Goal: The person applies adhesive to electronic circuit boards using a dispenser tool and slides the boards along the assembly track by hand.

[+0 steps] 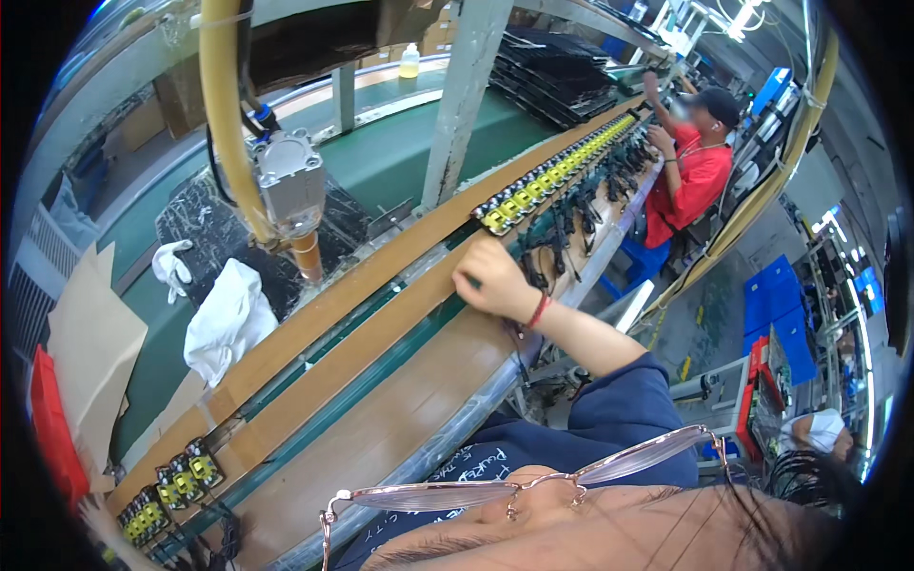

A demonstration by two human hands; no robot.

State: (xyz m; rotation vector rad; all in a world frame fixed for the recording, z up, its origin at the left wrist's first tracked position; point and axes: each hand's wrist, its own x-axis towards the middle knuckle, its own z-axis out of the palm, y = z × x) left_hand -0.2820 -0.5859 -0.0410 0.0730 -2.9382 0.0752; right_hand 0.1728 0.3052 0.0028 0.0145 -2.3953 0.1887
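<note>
My right hand [497,278], with a red band at the wrist, is over the brown rails [367,328]. Its fingers are curled, and whether anything is in them is hidden. Just beyond it lies the near end of a long row of small circuit boards [547,184] with yellow parts. Black cables [562,238] hang from that row on its right side. At the lower left rim, a hand [100,523], apparently my left hand, is beside a few more boards [190,473] with yellow parts. Its fingers are too cut off and distorted to read.
A metal pneumatic device [290,181] on a yellow post stands left of the rails. White cloth [228,319], a glove [171,266] and cardboard [90,338] lie nearby. A person in red [690,176] sits farther along the line. Black trays [552,76] are stacked behind.
</note>
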